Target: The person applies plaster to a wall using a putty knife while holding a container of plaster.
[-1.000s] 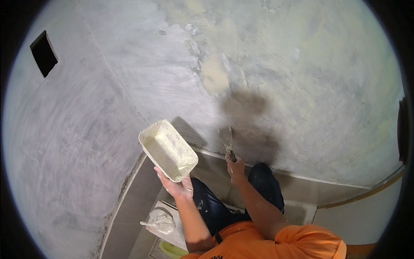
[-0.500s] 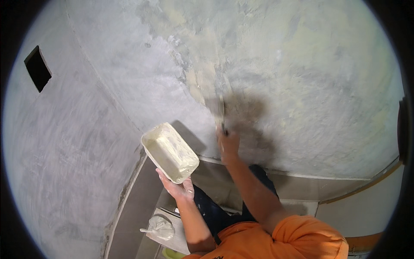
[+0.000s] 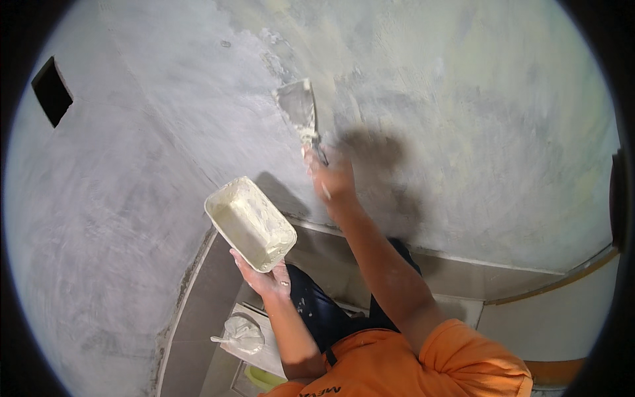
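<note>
- Left hand (image 3: 268, 283) grips the cream tub (image 3: 233, 223) from below.
- Right hand (image 3: 335, 180) clamps a putty knife (image 3: 303, 120), above and right of the tub.
- Whether it touches the wall (image 3: 463, 165) is unclear.

Your right hand (image 3: 336, 178) has risen from beside the lower end of the tub (image 3: 243, 227) to above and right of it. Your putty knife (image 3: 299, 107), right of the tub a second ago, now points up above it, swung leftward. Half a second ago its blade looked narrow and blurred; now its broad face shows, with cream filler (image 3: 307, 84) along the edges.
</note>
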